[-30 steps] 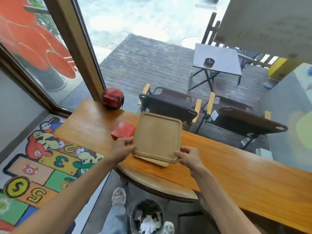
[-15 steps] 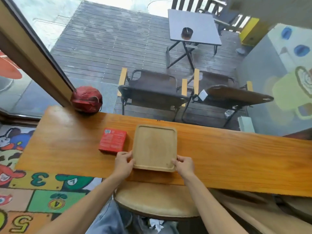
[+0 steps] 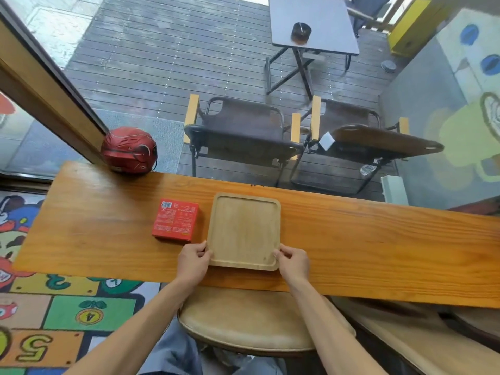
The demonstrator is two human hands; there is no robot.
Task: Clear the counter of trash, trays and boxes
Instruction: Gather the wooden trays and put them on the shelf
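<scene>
Both hands, left hand (image 3: 192, 262) and right hand (image 3: 293, 262), pinch the near corners of the square pale wooden tray (image 3: 244, 230) lying flat on the orange wooden counter (image 3: 365, 239) beside the flat red cardboard box (image 3: 175, 220), which I judge needs collecting next.

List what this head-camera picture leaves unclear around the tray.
- Square wooden tray: its underside is hidden, so a second tray beneath cannot be ruled out.
- Red cardboard box: print too small to read.
- Left hand, right hand: fingertips hidden at tray corners.
</scene>
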